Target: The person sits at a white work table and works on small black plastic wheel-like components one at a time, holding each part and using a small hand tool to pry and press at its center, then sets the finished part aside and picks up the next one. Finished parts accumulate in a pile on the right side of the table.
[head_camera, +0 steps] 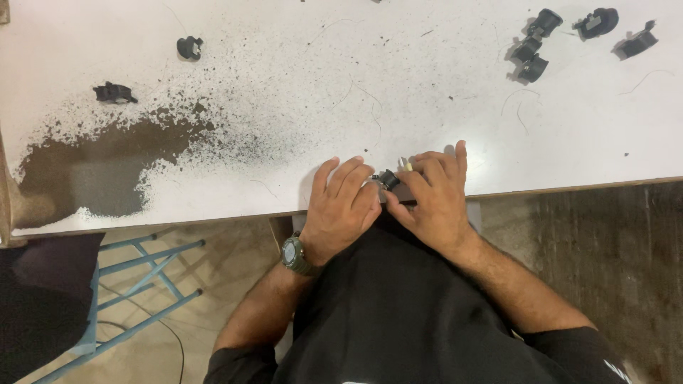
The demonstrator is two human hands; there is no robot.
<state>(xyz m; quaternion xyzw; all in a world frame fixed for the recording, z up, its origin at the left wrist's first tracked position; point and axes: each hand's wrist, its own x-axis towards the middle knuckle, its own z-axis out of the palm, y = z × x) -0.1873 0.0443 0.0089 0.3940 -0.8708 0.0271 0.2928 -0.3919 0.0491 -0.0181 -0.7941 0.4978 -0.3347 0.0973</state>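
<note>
Both hands meet at the near edge of a white table (284, 85). My left hand (341, 206) lies palm down with its fingertips against a small black part (389, 180). Over the same part curls my right hand (434, 195), its fingers closed on it and on a thin pale piece (405, 165) that sticks up between them. Most of the part is hidden under the fingers. A dark green watch (295, 256) sits on my left wrist.
Several small black parts (533, 50) lie at the far right of the table, two more at the far left (114, 92). Dark dust covers the table's left side (107, 163). A blue metal frame (135, 284) stands below on the left.
</note>
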